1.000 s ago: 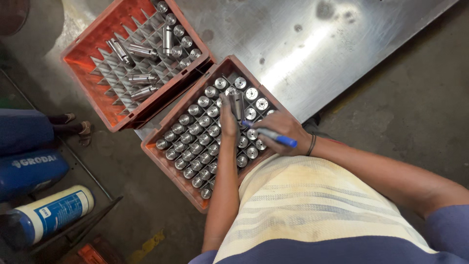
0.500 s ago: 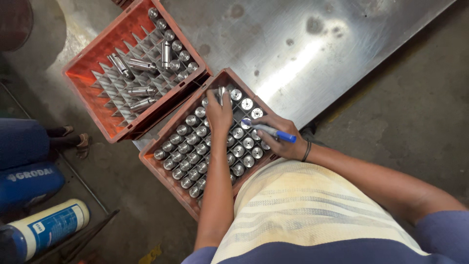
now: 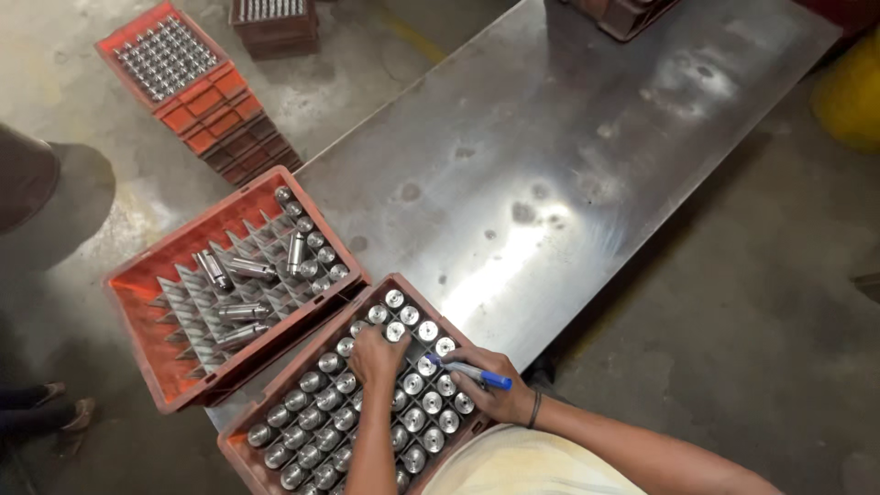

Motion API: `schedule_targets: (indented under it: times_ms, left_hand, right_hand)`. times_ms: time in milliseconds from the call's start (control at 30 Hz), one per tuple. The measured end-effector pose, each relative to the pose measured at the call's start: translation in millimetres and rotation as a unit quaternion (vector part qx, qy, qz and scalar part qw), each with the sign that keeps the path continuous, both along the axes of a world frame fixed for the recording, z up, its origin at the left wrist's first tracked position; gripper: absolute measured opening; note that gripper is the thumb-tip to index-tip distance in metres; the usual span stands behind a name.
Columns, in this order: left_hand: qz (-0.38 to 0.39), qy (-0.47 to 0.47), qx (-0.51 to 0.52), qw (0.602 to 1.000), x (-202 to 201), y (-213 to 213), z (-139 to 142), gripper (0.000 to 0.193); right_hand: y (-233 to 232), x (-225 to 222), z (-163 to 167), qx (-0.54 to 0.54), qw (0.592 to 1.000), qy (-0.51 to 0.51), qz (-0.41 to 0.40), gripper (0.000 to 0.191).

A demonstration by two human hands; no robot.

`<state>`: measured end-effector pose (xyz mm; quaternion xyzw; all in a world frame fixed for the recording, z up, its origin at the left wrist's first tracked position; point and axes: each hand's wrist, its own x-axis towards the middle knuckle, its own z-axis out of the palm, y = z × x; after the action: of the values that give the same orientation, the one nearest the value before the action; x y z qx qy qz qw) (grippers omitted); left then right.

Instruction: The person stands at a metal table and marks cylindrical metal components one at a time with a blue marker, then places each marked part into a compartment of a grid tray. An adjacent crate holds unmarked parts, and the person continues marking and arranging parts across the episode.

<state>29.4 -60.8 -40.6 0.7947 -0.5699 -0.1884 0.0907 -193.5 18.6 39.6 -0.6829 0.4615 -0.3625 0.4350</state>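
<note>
- Left hand (image 3: 378, 356): closed down over the upright metal cylinders (image 3: 414, 385) in the near orange crate (image 3: 240, 447), fingers curled on 1 or 2 caps; exact grip not discernible.
- Right hand (image 3: 495, 392): wrapped around a blue-capped marker (image 3: 469, 370), marker lying nearly level, cap end pointing away to the right, tip toward the left hand.
- Key relation: cylinders directly beneath both hands, long axes vertical, round caps facing up; left hand nearer the crate's middle, right hand at its right edge, touching the outer row.
- Near orange crate: resting on the corner of the steel table (image 3: 587, 165), cells almost all filled.
- Second orange crate (image 3: 165, 302): just beside, to the left; grid mostly bare, a few cylinders lying tilted, 1 row standing along the far side.
- Stacked crates (image 3: 215, 119): farther off on the floor, top one full of shiny caps.
- Yellow rounded shape (image 3: 848, 92): upper right edge, unidentifiable.
- No readable labels or signs in view.
</note>
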Motion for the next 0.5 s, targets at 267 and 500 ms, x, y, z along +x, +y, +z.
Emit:
schedule_targets:
  times_ms: [267, 500]
  left_hand:
    - [0.012, 0.310, -0.145, 0.940, 70.5, 6.0, -2.0, 0.045]
    - [0.172, 0.744, -0.071, 0.642, 13.0, 33.2, -32.8, 0.044]
  right_hand:
    - [-1.4, -5.3, 7.4, 0.005, 0.999, -0.006, -0.045, 0.025]
    - [7.1, 0.7, 16.9, -0.167, 0.983, 0.049, 0.066, 0.023]
